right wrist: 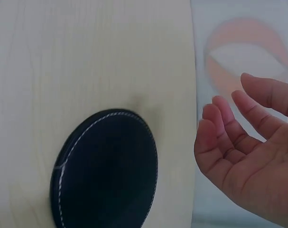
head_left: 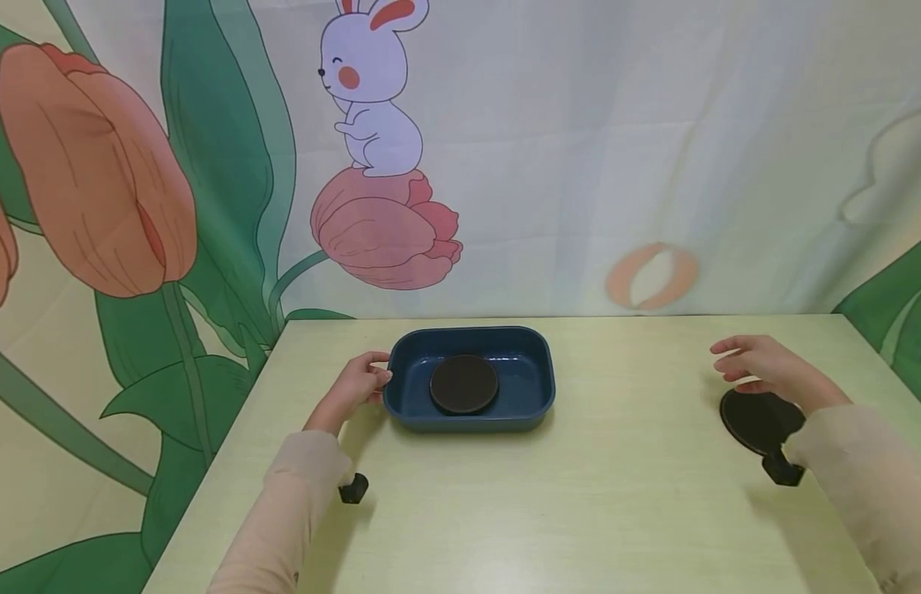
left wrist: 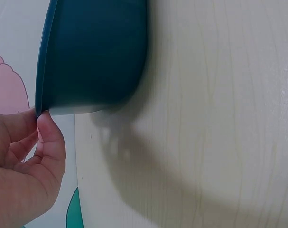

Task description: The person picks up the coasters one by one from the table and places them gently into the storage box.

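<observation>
- The left hand (head_left: 354, 384) pinches the rim of a dark blue, glossy rectangular dish with rounded corners (head_left: 468, 425), thumb and fingers meeting at the edge of its left end.
- The dish stands upright, its hollow facing up, near the far edge of a pale, wood-grained counter (head_left: 579, 495), left of the counter's middle.
- Inside the dish, a flat black round disc (head_left: 464, 385) lies on the bottom, around the middle, with blue floor showing to its left and right.
- The right hand (head_left: 776, 371) holds nothing; its fingers are spread a little and loosely bent, with the thumb apart from them.
- That hand is raised over the far right part of the counter, and in the head view it overlaps the far edge of a second black round disc, leather-like with pale stitching along its rim (head_left: 758, 417).
- This stitched disc lies flat on the counter, well apart from the dish; the right wrist view shows a gap between it and the fingers.
- The two hands are well apart, one at each side of the counter.
- Both forearms wear pale beige sleeves (head_left: 290, 503), with a small black block (head_left: 353, 488) showing beside the left one and another below the right wrist.
- Behind the counter hangs a pale cloth (head_left: 550, 124) printed with a white rabbit (head_left: 379, 99), pink and orange tulips (head_left: 96, 173) and green leaves.
</observation>
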Tool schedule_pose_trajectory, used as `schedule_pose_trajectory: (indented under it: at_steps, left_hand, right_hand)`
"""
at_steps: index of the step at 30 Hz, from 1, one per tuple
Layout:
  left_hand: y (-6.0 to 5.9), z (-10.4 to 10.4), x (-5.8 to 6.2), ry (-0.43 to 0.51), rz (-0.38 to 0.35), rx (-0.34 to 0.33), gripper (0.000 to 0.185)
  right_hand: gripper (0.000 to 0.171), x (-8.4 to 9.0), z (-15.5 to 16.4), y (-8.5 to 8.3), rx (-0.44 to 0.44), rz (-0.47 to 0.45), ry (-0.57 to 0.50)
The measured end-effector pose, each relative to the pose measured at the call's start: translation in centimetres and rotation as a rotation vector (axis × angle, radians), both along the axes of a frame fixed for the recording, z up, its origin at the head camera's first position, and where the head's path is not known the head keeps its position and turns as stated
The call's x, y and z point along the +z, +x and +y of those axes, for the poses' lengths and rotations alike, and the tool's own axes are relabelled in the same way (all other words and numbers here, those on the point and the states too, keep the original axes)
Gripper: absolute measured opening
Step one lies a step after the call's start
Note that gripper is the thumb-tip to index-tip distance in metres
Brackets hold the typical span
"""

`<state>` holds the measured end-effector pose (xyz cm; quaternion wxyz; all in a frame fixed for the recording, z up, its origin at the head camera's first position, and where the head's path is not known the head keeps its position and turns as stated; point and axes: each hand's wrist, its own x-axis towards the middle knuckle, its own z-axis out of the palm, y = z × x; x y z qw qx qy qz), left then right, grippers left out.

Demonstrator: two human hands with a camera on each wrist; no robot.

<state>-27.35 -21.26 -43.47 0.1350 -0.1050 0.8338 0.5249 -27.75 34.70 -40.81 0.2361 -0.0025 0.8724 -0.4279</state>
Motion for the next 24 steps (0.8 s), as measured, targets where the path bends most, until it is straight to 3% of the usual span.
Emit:
schedule_pose_trajectory:
  at_steps: [15, 24]
  left_hand:
    - [0.2, -0.1, -0.2, 0.0, 0.017, -0.008, 0.038]
    - [0.1, 0.0, 0.1, 0.0, 0.013, -0.016, 0.039]
  right_hand:
    - [0.056, -2.4, 3.0, 0.9, -0.028, 0.046, 0.127]
    - [0.057, -3.2, 4.3, 1.4, 0.007, 0.088, 0.18]
